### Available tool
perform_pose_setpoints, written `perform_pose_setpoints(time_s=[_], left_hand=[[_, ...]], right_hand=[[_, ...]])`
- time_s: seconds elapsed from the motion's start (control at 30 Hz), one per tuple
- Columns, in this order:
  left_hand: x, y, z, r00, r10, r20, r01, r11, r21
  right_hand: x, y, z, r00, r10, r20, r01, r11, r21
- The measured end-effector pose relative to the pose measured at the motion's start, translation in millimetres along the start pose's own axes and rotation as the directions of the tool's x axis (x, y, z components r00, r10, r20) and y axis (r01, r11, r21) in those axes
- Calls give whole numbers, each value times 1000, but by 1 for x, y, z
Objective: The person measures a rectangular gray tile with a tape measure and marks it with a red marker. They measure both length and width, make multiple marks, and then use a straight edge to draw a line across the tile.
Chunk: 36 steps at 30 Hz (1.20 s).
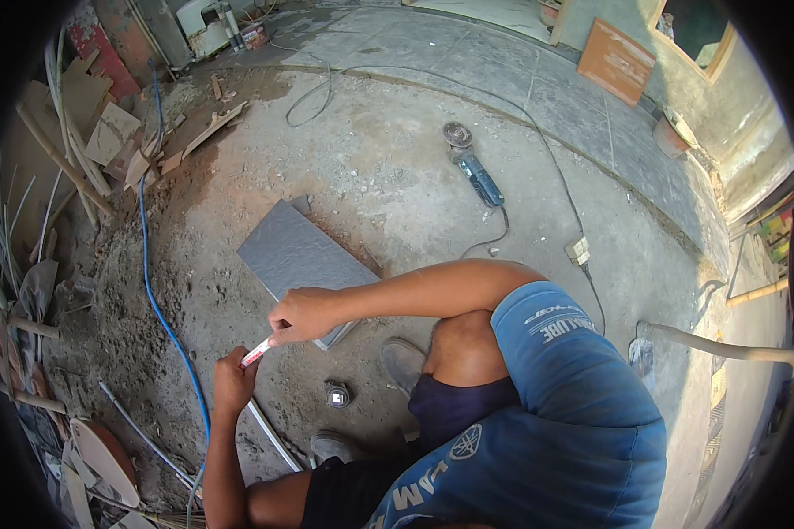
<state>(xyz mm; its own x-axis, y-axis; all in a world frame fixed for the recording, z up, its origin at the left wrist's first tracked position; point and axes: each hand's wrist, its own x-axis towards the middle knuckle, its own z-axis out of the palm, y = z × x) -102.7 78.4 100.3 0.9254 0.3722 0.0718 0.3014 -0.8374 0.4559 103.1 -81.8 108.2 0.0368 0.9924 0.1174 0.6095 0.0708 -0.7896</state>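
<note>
Between my two hands is a slim white marker-like stick [257, 353] with red print; its exact kind is unclear. My left hand [232, 381] is closed round its lower end. The fingers of my right hand [300, 316] pinch the upper end. Just beyond my right hand, a dark grey slate-look tile [304, 251] lies on the ground, partly covered by my forearm. A small round dark object [337, 394] with a white patch, perhaps a tape measure, sits near my shoes.
An angle grinder [478, 176] lies ahead to the right, its cord running to a white socket block [578, 250]. A blue hose [154, 300] crosses the left side near poles and scraps. A hammer-like tool with a wooden handle [723, 346] is at right. A brown tile [616, 62] leans on the wall.
</note>
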Motion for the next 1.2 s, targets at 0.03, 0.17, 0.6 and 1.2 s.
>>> perform_pose_setpoints(time_s=[0.03,0.17,0.6,1.2], left_hand=[[-2,-3,0,999,28,20,-28,1000,-4],[-4,-9,0,1000,0,14,0,1000,27],[1,-5,4,999,-13,41,11,999,45],[-3,-3,0,1000,-9,23,7,998,68]], right_hand=[[2,1,1,1000,-17,7,17,1000,-3],[9,8,7,999,-34,-18,35,999,23],[9,9,5,1000,-17,26,17,1000,-9],[11,13,11,997,-79,-7,79,997,-5]])
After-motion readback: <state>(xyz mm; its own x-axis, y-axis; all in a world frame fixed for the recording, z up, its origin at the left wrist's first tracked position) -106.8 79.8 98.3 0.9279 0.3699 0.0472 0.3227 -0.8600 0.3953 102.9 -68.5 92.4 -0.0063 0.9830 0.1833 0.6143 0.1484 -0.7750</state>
